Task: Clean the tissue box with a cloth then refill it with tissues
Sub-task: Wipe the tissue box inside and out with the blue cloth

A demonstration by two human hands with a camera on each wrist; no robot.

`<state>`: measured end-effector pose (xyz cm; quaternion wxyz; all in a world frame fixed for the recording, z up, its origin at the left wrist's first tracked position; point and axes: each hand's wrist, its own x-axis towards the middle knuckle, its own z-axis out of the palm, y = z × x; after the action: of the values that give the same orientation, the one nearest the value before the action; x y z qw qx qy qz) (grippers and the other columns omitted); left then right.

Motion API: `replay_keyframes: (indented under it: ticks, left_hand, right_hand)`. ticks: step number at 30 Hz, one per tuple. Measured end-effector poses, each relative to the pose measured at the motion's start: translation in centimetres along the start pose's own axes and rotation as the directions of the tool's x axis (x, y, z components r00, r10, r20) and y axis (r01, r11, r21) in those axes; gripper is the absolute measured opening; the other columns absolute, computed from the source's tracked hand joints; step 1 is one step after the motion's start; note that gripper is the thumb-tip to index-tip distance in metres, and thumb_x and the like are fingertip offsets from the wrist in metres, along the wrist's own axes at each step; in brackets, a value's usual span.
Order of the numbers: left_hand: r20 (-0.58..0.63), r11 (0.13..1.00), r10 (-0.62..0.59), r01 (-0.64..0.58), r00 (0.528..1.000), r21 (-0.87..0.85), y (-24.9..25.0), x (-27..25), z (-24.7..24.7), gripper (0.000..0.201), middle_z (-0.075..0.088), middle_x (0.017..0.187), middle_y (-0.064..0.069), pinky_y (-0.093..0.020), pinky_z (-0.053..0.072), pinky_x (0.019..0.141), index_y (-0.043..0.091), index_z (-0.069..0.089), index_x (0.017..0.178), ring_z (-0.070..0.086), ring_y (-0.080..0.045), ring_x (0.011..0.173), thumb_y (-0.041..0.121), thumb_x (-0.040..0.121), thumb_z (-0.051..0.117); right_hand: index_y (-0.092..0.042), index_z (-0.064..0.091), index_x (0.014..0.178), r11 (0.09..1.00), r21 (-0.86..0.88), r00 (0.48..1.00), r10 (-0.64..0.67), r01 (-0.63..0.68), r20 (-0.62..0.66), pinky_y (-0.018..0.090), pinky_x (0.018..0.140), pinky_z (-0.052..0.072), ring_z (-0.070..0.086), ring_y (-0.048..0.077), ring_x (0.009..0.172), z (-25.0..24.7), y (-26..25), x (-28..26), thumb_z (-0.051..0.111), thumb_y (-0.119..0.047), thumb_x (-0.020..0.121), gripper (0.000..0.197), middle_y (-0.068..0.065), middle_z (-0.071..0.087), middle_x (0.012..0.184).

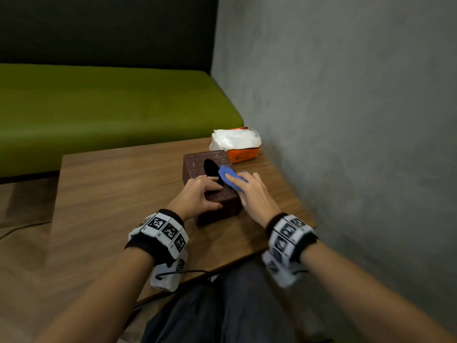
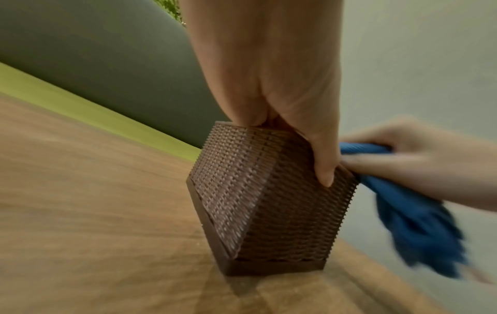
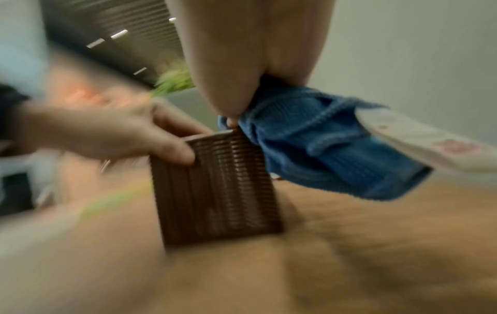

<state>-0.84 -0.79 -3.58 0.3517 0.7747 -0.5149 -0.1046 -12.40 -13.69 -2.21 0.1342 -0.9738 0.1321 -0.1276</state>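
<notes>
Dark trousers point(image 1: 237, 305) nearest the lens, below two forearms with black-and-white marker wristbands point(image 1: 160, 231). Left hand point(image 1: 197, 194) grasping the brown woven tissue box point(image 1: 197, 164), fingers over its top at the edge of the oval opening, thumb pressed on the near side wall. Right hand point(image 1: 252, 194) clenched on a blue cloth point(image 1: 230, 177), held against the box top at its right edge, part of the cloth hanging loose beside the box in both wrist views. Tissue box upright on the wooden bench point(image 1: 118, 194), near its far right corner. Orange pack of white tissues point(image 1: 237, 144) just behind the box, against the grey wall point(image 1: 346, 120). Green upholstered seat point(image 1: 99, 107) beyond the bench.
</notes>
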Motion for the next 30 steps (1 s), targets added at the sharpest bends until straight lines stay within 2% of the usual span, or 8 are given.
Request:
replay_keyframes:
  ticks: [6, 9, 11, 14, 19, 24, 27, 30]
  left_hand:
    - [0.045, 0.999, 0.043, -0.042, 0.998, -0.015, -0.9, -0.1, -0.6, 0.047, 0.063, 0.125, -0.006, -0.013, 0.02, 0.105, 0.013, 0.067, 0.113, 0.048, -0.018, 0.127, 0.016, 0.067, 0.078]
    - [0.099, 1.0, 0.011, -0.013, 0.995, 0.02, -0.6, 0.1, -0.9, 0.049, 0.058, 0.132, -0.006, -0.021, 0.011, 0.114, 0.01, 0.063, 0.117, 0.038, -0.016, 0.136, 0.017, 0.071, 0.076]
    - [0.152, 0.999, 0.005, -0.012, 0.988, 0.045, -0.7, 0.0, -1.6, 0.05, 0.054, 0.136, -0.004, -0.03, 0.01, 0.118, 0.012, 0.06, 0.121, 0.036, -0.015, 0.137, 0.017, 0.073, 0.074]
    - [0.235, 0.997, 0.0, -0.017, 0.972, 0.07, -1.3, -0.3, -2.8, 0.051, 0.049, 0.141, 0.0, -0.039, 0.019, 0.118, 0.017, 0.057, 0.125, 0.026, -0.015, 0.142, 0.014, 0.077, 0.071]
    - [0.352, 0.989, -0.025, -0.028, 0.936, 0.142, -1.9, 0.7, -3.7, 0.053, 0.052, 0.138, 0.0, -0.029, 0.024, 0.113, 0.013, 0.058, 0.123, 0.024, -0.014, 0.142, 0.004, 0.073, 0.072]
    - [0.437, 0.955, -0.139, 0.004, 0.889, 0.296, -1.0, 1.4, -5.4, 0.055, 0.043, 0.146, -0.001, -0.028, 0.017, 0.114, 0.018, 0.052, 0.13, 0.019, -0.022, 0.144, 0.013, 0.077, 0.061]
    - [0.315, 0.958, -0.26, 0.204, 0.913, 0.2, 1.6, 1.0, -2.4, 0.076, 0.036, 0.15, -0.002, -0.048, 0.004, 0.117, 0.021, 0.039, 0.138, 0.006, -0.028, 0.146, 0.045, 0.069, 0.062]
    - [0.015, 0.97, -0.239, 0.238, 0.971, 0.045, 2.0, -0.3, 0.3, 0.055, 0.05, 0.14, -0.008, -0.045, -0.001, 0.117, 0.019, 0.051, 0.129, 0.008, -0.025, 0.146, 0.035, 0.078, 0.065]
  right_hand:
    - [-0.023, 0.051, 0.129, 0.999, -0.027, 0.999, -0.035, 0.035, -0.015, 0.055, 0.077, 0.047, 0.051, 0.039, 0.098, 1.1, -1.4, -1.8, 0.053, 0.0, 0.084, 0.05, 0.012, 0.062, 0.11]
    - [-0.022, 0.048, 0.131, 0.995, -0.09, 0.999, 0.04, -0.042, -0.023, 0.07, 0.1, 0.029, 0.036, 0.044, 0.128, 0.7, -1.2, 0.7, 0.048, -0.001, 0.088, 0.048, 0.013, 0.059, 0.116]
    - [-0.019, 0.04, 0.138, 0.999, -0.011, 0.997, 0.033, -0.033, 0.074, 0.059, 0.114, 0.017, 0.018, 0.037, 0.142, 1.4, -2.2, 1.1, 0.042, 0.004, 0.091, 0.052, 0.015, 0.05, 0.132]
    - [-0.014, 0.034, 0.14, 0.994, 0.063, 0.991, -0.093, 0.087, 0.096, 0.04, 0.114, 0.027, 0.025, 0.034, 0.141, 1.4, -2.1, -1.1, 0.042, 0.014, 0.087, 0.061, 0.018, 0.044, 0.14]
    - [-0.008, 0.041, 0.136, 1.0, -0.011, 0.999, 0.013, -0.013, 0.044, 0.036, 0.105, 0.033, 0.04, 0.034, 0.128, -0.1, -1.0, 1.7, 0.043, 0.009, 0.088, 0.051, 0.023, 0.048, 0.13]
    - [-0.006, 0.042, 0.135, 0.986, 0.021, 0.982, -0.167, 0.165, 0.084, 0.042, 0.104, 0.041, 0.043, 0.035, 0.126, 0.6, -1.6, -0.8, 0.047, 0.015, 0.081, 0.057, 0.023, 0.051, 0.129]
    - [-0.009, 0.04, 0.137, 0.999, 0.033, 0.999, -0.004, 0.003, 0.042, 0.038, 0.107, 0.036, 0.04, 0.032, 0.128, 0.7, -1.4, 0.7, 0.048, 0.01, 0.084, 0.057, 0.021, 0.047, 0.132]
    - [-0.009, 0.039, 0.137, 0.998, 0.065, 0.999, -0.02, 0.018, 0.03, 0.038, 0.108, 0.034, 0.04, 0.032, 0.127, 1.3, -2.5, -0.5, 0.046, 0.009, 0.087, 0.054, 0.021, 0.047, 0.133]
